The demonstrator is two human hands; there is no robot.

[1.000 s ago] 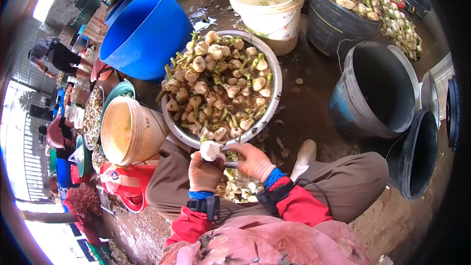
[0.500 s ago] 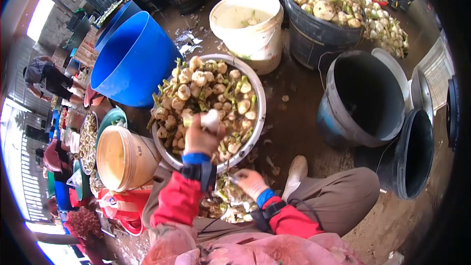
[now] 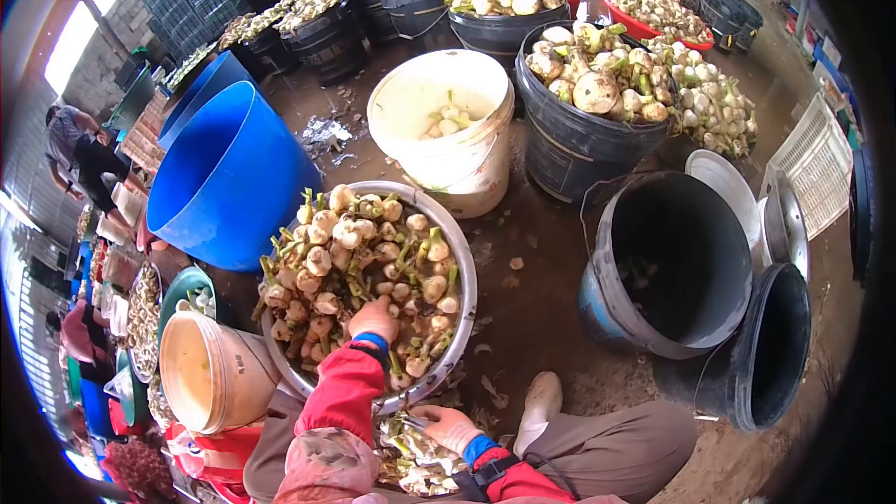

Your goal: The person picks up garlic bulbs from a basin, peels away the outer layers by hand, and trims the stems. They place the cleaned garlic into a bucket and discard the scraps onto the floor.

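Observation:
A wide metal basin point(image 3: 469, 285) of garlic bulbs with green stem stubs point(image 3: 319, 261) stands before me. My left hand point(image 3: 373, 320) reaches down into these bulbs; its fingertips are hidden among them, so I cannot see whether it grips one. Lower down, my right hand point(image 3: 450, 428) is closed around what looks like a small knife point(image 3: 416, 421), its short grey end pointing left. Under that hand lies a heap of garlic peelings and trimmings point(image 3: 415, 462), between my legs. Beyond the basin, a white bucket point(image 3: 467, 163) has a few pale bulbs point(image 3: 450, 119) at its bottom.
A blue tub point(image 3: 233, 187) stands left of the white bucket, a cream bucket point(image 3: 201, 373) nearer me. Right are a heaped black bucket point(image 3: 593, 145), a dark-lined bucket point(image 3: 677, 266) and a black pail point(image 3: 779, 350). A person point(image 3: 84, 154) bends at far left; another sits at upper right.
The white garlic bulb in my left hand is gone from it, and that hand has gone down into the basin. My view has tilted up. The right hand still holds the knife.

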